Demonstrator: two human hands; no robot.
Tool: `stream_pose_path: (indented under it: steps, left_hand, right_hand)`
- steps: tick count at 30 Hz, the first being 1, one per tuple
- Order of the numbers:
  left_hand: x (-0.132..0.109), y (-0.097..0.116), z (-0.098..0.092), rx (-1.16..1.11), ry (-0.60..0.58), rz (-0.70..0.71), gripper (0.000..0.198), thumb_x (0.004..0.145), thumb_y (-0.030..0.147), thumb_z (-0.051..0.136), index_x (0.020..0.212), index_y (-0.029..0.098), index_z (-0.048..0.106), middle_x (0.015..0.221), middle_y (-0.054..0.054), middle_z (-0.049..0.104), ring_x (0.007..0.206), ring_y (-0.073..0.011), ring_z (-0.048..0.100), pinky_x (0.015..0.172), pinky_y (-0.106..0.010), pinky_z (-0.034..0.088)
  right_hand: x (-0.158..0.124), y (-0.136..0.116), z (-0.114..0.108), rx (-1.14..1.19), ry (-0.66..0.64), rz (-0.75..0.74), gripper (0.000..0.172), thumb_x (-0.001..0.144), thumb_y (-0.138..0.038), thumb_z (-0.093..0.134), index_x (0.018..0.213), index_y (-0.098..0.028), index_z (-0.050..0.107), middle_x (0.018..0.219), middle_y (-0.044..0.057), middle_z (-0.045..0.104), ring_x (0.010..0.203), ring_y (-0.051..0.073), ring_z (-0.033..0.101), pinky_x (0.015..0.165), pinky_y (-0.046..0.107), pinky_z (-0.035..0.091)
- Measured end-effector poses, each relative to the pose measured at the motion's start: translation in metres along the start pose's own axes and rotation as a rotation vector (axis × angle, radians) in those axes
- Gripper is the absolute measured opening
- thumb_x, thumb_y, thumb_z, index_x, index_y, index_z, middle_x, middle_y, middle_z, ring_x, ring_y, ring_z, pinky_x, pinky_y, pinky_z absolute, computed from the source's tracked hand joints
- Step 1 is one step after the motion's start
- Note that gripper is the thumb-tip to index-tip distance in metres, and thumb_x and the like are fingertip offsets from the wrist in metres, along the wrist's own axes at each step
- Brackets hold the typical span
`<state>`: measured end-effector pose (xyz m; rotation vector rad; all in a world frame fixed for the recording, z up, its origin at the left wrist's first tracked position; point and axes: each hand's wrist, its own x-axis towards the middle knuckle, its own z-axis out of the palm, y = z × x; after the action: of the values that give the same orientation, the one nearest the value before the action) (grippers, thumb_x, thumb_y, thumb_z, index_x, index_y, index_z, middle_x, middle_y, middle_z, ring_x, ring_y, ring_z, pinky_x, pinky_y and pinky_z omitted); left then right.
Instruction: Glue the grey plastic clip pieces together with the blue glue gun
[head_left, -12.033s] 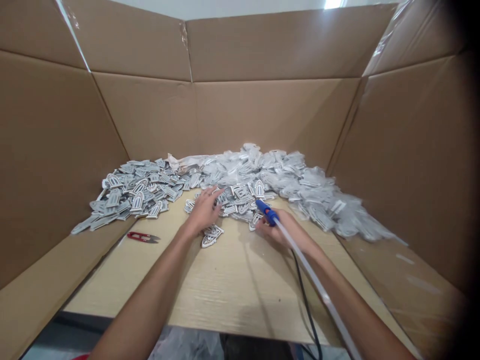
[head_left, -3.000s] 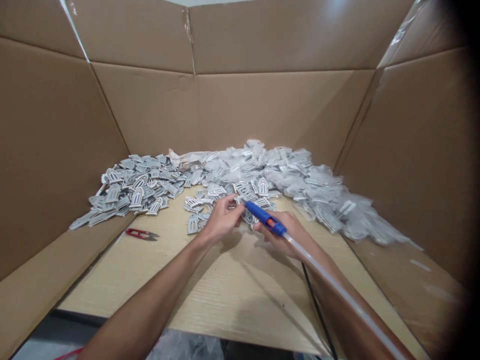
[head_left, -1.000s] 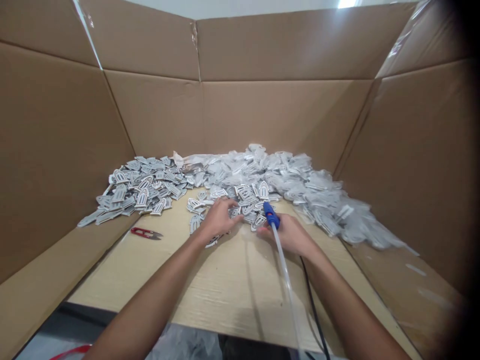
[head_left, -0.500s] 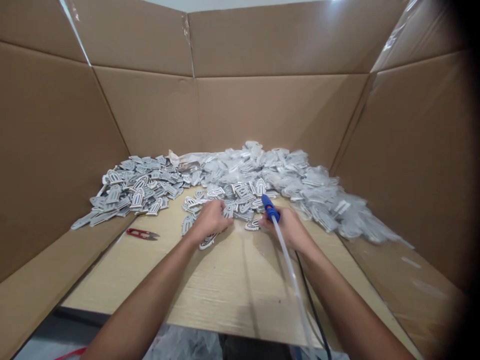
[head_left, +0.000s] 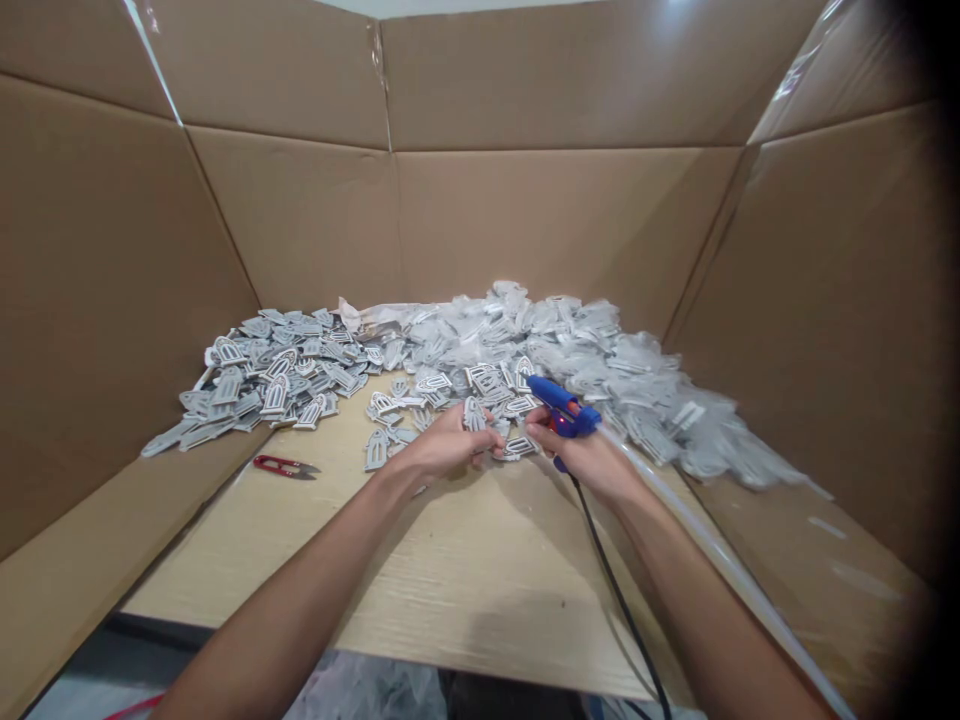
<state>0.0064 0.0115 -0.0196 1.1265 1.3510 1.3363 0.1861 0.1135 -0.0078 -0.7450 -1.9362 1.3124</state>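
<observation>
Left hand (head_left: 446, 445): thumb and fingers curled in, pinching a grey arch piece (head_left: 474, 413) tilted up at the far side of the grip. Right hand (head_left: 592, 465): fingers wrapped around a blue glue gun (head_left: 562, 405), no gap in the grip; nozzle points away and left, past the held piece and apart from it. Small red glow shows on the gun body by the fingers. Any lettering on the gun is too small to read. A translucent glue stick (head_left: 697, 530) runs out of the gun's rear, back over the right forearm; a black cord (head_left: 615, 585) drops from the handle, left of that forearm. Between the hands, a white-edged piece (head_left: 517, 448) sits right by the left fingertips; can't tell if they touch it. Just beyond the hands, loose pieces (head_left: 487, 385) lie heaped, more of them (head_left: 375, 450) just left of the left hand. Farther left, red-handled snips (head_left: 285, 467) lie flat on the wooden table (head_left: 420, 580), blades toward the left forearm. Beyond the snips, a larger pile of arch pieces (head_left: 281, 375). Beyond and right of the right hand, a long bank of pieces in clear plastic (head_left: 622, 370); white patch on it, can't tell label from glare. Cardboard walls (head_left: 562, 210) stand behind and on both sides, clear tape on the seams.
</observation>
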Motion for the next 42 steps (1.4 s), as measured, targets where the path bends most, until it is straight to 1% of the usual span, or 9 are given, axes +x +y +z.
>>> stream_pose_path:
  steps: [7, 14, 19, 23, 28, 31, 37, 40, 42]
  left_hand:
    - [-0.009, 0.007, 0.009, 0.137, -0.03, 0.116, 0.038, 0.083, 0.052, 0.072, 0.078, 0.015, 0.065, 0.068, -0.003, 0.063, 0.054, -0.0091, 0.043, 0.051, -0.024, 0.029]
    - [-0.002, 0.005, 0.004, 0.1, 0.146, 0.099, 0.037, 0.084, 0.052, 0.071, 0.088, 0.016, 0.065, 0.075, -0.006, 0.067, 0.065, -0.0137, 0.056, 0.059, -0.025, 0.039]
    - [-0.002, 0.009, 0.005, 0.029, 0.168, 0.079, 0.03, 0.083, 0.043, 0.073, 0.087, 0.016, 0.062, 0.075, -0.004, 0.066, 0.069, -0.0138, 0.06, 0.062, -0.024, 0.042]
    - [-0.002, 0.009, 0.007, -0.005, 0.167, 0.093, 0.027, 0.081, 0.038, 0.075, 0.085, 0.016, 0.06, 0.073, -0.004, 0.065, 0.064, -0.0122, 0.057, 0.059, -0.024, 0.038]
    - [0.0, 0.006, 0.007, -0.007, 0.135, 0.127, 0.031, 0.078, 0.041, 0.078, 0.081, 0.016, 0.06, 0.068, -0.003, 0.064, 0.054, -0.0092, 0.048, 0.056, -0.026, 0.034]
    - [-0.001, 0.008, 0.009, -0.024, 0.095, 0.098, 0.031, 0.076, 0.04, 0.079, 0.075, 0.016, 0.06, 0.066, -0.003, 0.063, 0.054, -0.0094, 0.049, 0.056, -0.026, 0.035]
    - [0.0, 0.011, 0.013, -0.255, 0.201, -0.088, 0.021, 0.075, 0.023, 0.076, 0.089, 0.016, 0.062, 0.084, -0.009, 0.071, 0.075, -0.0154, 0.065, 0.061, -0.025, 0.04]
    - [0.003, 0.008, 0.012, -0.408, 0.205, -0.082, 0.018, 0.083, 0.028, 0.068, 0.094, 0.014, 0.067, 0.096, -0.012, 0.072, 0.083, -0.0179, 0.067, 0.063, -0.026, 0.045]
    - [0.004, 0.006, 0.012, -0.369, 0.238, -0.044, 0.024, 0.088, 0.035, 0.064, 0.1, 0.015, 0.072, 0.099, -0.01, 0.07, 0.082, -0.0159, 0.064, 0.064, -0.026, 0.046]
  right_hand:
    - [-0.005, -0.01, 0.005, -0.048, -0.075, -0.063, 0.03, 0.075, -0.047, 0.076, 0.084, -0.02, 0.069, 0.08, 0.004, 0.071, 0.073, 0.019, 0.062, 0.068, 0.032, 0.048]
    - [0.002, 0.005, -0.005, -0.145, 0.12, -0.092, 0.032, 0.075, -0.048, 0.075, 0.087, -0.018, 0.071, 0.07, 0.003, 0.068, 0.063, 0.019, 0.059, 0.061, 0.031, 0.046]
    - [0.006, 0.01, -0.01, -0.38, 0.399, -0.104, 0.024, 0.081, -0.042, 0.067, 0.084, -0.018, 0.07, 0.074, 0.006, 0.07, 0.067, 0.021, 0.061, 0.067, 0.034, 0.045]
    - [0.004, 0.005, -0.003, -0.249, 0.255, -0.133, 0.034, 0.081, -0.051, 0.069, 0.086, -0.017, 0.07, 0.08, 0.007, 0.072, 0.071, 0.022, 0.063, 0.07, 0.034, 0.048]
    - [-0.002, -0.003, 0.007, -0.111, 0.121, -0.079, 0.038, 0.076, -0.056, 0.075, 0.077, -0.02, 0.066, 0.066, 0.002, 0.065, 0.063, 0.018, 0.059, 0.061, 0.03, 0.047]
    - [-0.002, -0.002, 0.01, -0.062, 0.162, -0.079, 0.036, 0.073, -0.053, 0.079, 0.078, -0.021, 0.063, 0.064, 0.001, 0.063, 0.061, 0.018, 0.058, 0.061, 0.03, 0.047]
    - [0.003, 0.007, 0.009, -0.128, 0.325, -0.177, 0.029, 0.074, -0.045, 0.077, 0.078, -0.02, 0.065, 0.078, 0.005, 0.07, 0.07, 0.019, 0.062, 0.072, 0.033, 0.051]
    - [0.002, 0.007, 0.01, -0.117, 0.324, -0.184, 0.028, 0.076, -0.045, 0.076, 0.08, -0.019, 0.066, 0.079, 0.005, 0.07, 0.071, 0.019, 0.062, 0.071, 0.032, 0.05]
    - [0.0, 0.006, 0.011, -0.074, 0.317, -0.152, 0.028, 0.077, -0.046, 0.075, 0.081, -0.02, 0.064, 0.076, 0.004, 0.068, 0.068, 0.018, 0.061, 0.067, 0.03, 0.049]
